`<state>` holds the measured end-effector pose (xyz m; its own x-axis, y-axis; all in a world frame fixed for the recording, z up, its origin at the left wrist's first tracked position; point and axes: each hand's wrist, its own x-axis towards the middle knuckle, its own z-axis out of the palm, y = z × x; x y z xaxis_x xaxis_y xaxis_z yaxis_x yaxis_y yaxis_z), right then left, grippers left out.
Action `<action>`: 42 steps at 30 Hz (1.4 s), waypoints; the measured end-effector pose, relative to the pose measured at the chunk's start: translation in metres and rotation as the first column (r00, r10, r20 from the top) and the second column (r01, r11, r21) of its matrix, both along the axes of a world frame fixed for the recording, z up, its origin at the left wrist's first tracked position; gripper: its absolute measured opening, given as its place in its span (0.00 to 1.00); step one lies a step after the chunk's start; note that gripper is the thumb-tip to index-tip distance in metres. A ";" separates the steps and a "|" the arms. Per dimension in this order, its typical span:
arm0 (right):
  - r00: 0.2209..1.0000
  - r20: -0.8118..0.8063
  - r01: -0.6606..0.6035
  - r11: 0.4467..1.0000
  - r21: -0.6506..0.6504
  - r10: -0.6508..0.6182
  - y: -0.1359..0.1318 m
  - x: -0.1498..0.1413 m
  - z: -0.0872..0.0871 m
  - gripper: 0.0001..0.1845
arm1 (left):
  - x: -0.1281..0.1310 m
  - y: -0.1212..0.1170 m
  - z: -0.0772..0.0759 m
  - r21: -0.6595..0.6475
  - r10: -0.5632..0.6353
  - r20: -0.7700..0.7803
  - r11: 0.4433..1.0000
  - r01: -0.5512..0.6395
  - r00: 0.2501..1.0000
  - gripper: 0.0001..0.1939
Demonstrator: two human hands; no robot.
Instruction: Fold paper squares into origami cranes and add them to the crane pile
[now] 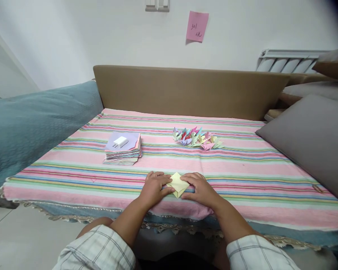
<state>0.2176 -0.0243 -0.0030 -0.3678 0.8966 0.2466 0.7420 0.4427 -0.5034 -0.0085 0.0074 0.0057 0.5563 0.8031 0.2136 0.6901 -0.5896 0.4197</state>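
My left hand (154, 187) comes in from the lower left, palm down, with the forearm (128, 223) slanting up and inward. My right hand (201, 189) mirrors it from the other side, its forearm (236, 223) leaning in toward the middle. Both wear loose white checked sleeves (97, 251), which end well short of my wrists.

Between them, near the front edge of the striped cloth (236, 165), lies the folded yellow paper (177, 184), a small diamond with one point toward me. Neither hand is closed: on each, thumb and forefinger stand apart, both touching the paper, forefinger at the upper side and thumb lower down. My other left fingers spread out on the cloth; those on the right curve over, partly hidden.

On the wall above the brown backrest (186, 92) a pink note (197, 26) carries handwriting: the upper line looks like "301", and the lower one I can't make out. I can read no brand on the white plug adapter (121, 141), which rests on the paper stack (123, 155) to my left. Ahead and slightly right sits a cluster of colorful folded paper pieces (197, 138).
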 end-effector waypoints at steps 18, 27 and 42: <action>0.992 0.118 0.032 0.993 0.116 -0.046 -0.005 -0.013 0.005 0.21 | 0.008 -0.002 0.001 0.179 -0.048 -0.010 0.983 0.048 0.999 0.21; 0.988 0.067 0.132 0.984 0.123 -0.140 0.001 -0.019 -0.004 0.18 | 0.014 0.001 -0.004 0.203 0.090 -0.044 0.976 -0.079 0.995 0.15; 0.961 -0.082 0.273 0.952 0.140 -0.264 0.007 -0.024 -0.008 0.10 | 0.022 0.009 0.004 0.074 0.233 0.063 0.969 -0.237 0.970 0.09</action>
